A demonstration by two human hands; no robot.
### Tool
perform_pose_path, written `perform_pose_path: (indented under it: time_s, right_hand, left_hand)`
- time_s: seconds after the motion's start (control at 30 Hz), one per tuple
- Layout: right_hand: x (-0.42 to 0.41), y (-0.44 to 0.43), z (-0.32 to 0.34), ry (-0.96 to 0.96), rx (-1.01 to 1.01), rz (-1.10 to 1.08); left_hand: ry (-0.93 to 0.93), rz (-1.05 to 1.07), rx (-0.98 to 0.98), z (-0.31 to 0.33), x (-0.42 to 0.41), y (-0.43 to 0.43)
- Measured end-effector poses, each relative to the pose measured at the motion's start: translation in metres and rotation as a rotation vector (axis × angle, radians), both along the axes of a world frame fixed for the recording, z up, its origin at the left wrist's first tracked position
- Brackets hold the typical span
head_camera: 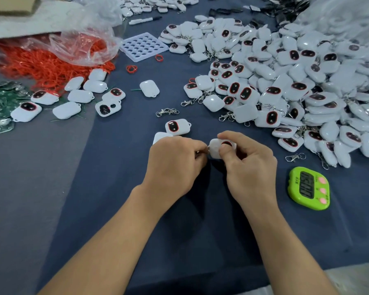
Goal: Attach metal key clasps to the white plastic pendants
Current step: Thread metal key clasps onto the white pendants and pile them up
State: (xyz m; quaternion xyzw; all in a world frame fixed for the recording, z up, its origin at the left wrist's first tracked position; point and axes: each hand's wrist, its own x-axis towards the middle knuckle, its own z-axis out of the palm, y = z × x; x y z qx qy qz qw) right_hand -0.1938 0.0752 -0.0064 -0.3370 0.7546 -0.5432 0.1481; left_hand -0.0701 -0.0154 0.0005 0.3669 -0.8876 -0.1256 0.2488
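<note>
At the blue tablecloth we hold a white pendant just above the cloth. Our right hand pinches it between thumb and curled fingers. Our left hand curls tight against its edge, pinching a small metal clasp, mostly hidden. A heap of pendants lies to the right. At far left a clear plastic bag spills red rings, just beside a white tray of round wells.
</note>
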Motion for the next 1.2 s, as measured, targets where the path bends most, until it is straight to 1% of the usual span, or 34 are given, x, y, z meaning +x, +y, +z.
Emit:
perform_pose_path:
  time_s: [0.33,0.53,0.67,0.8,0.9,0.97,1.03,1.13,1.2]
  right_hand:
    - [0.004,0.002,0.005,0.136,0.038,0.01]
    - [0.009,0.003,0.007,0.217,-0.019,0.075]
    - [0.003,0.003,0.004,0.204,-0.01,0.113]
    - [-0.001,0.003,0.003,0.107,-0.017,0.143]
    - [-0.005,0.001,0.002,0.003,-0.039,0.122]
    - [-0.009,0.001,0.002,-0.168,-0.101,0.115]
    - [-0.014,0.002,0.004,-0.336,-0.172,0.125]
    - [-0.019,0.003,0.007,-0.489,-0.21,0.147]
    - [-0.021,0.001,0.009,-0.535,-0.198,0.166]
  left_hand:
    - [-0.025,-0.002,-0.069,0.005,0.001,0.004]
    - [-0.045,0.004,-0.176,0.006,-0.001,0.005]
    - [-0.014,0.009,-0.128,0.006,0.0,0.004]
    - [0.047,0.025,-0.059,0.005,0.001,0.005]
    - [0.148,-0.016,0.085,0.002,0.002,0.002]
    - [0.24,-0.059,0.184,0.002,0.003,0.001]
    - [0.284,-0.087,0.246,0.003,0.004,0.001]
    - [0.341,-0.112,0.367,0.003,0.002,-0.001]
    - [0.368,-0.118,0.422,0.004,0.002,-0.004]
